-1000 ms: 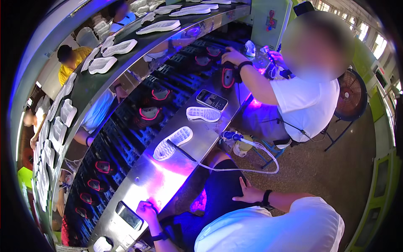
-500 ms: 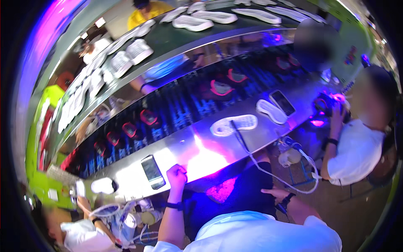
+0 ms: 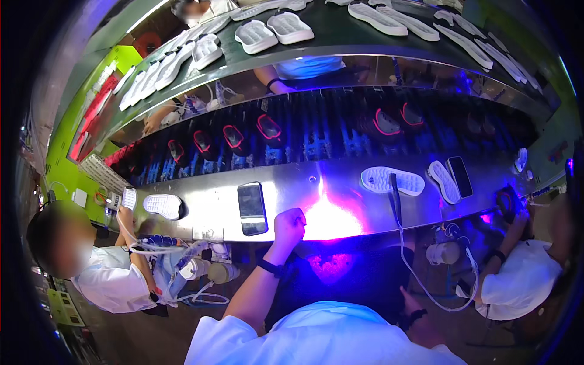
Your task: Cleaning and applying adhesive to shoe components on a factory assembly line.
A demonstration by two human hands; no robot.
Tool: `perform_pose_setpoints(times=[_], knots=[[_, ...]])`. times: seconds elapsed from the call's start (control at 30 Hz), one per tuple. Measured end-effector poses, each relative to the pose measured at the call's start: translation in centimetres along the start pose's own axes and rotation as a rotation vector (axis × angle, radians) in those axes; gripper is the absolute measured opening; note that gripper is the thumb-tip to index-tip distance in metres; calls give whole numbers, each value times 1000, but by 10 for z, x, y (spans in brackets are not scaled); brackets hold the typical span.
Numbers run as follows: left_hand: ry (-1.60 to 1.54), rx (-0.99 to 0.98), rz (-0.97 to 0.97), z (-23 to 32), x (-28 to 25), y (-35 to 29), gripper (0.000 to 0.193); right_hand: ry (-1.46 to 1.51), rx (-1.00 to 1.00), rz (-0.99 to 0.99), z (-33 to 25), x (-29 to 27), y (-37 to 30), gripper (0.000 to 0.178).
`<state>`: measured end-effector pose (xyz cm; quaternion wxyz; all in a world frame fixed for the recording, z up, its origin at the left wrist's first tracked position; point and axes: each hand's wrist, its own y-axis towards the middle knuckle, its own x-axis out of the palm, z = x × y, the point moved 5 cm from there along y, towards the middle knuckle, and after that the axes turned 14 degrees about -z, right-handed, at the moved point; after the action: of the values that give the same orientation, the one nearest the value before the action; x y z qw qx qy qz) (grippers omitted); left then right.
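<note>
My left hand [image 3: 289, 226] is closed in a fist on the near edge of the metal bench [image 3: 207, 188], with nothing seen in it. A dark phone [image 3: 252, 208] lies just left of it. Low at my right side, beside my dark-clothed thigh, my right hand [image 3: 411, 302] is dim and partly hidden; the fingers that show look stretched out, holding nothing visible. On the bench to the right is a white shoe sole [image 3: 377, 180], with a dark brush-like tool [image 3: 395, 196] across it. A pale hose [image 3: 409, 267] runs down from that tool.
Behind the bench, a dark conveyor [image 3: 328, 134] carries several red-edged grey shoe parts. White soles [image 3: 291, 28] line a green upper shelf [image 3: 334, 36]. Another sole [image 3: 444, 182] and phone [image 3: 460, 176] lie right. Co-workers sit on both sides; a lidded pot [image 3: 443, 253] hangs near the right one.
My view has turned and levelled, so the bench and its things sit differently in the picture. My left fist stays at the bench edge, and my right hand stays low by my thigh.
</note>
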<state>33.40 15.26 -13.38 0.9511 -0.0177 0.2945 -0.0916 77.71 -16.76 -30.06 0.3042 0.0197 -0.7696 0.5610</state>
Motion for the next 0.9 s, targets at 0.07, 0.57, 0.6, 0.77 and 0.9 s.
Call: perform_pose_setpoints(times=[0.07,0.57,0.6,0.77,0.9], knots=[[-41,25,36,-12,-2,-3,20,-729,-166,30,-22,7,-15,67],[91,194,62,16,-1,4,23,-1260,-341,410,-27,-40,-24,79],[70,212,31,20,15,11,23,-1571,-675,611,-17,-19,21,77],[-110,117,8,-6,6,4,17,-1196,-326,377,-45,-5,38,77],[-47,202,60,3,-6,4,20,-1201,-68,307,-90,101,-22,97]])
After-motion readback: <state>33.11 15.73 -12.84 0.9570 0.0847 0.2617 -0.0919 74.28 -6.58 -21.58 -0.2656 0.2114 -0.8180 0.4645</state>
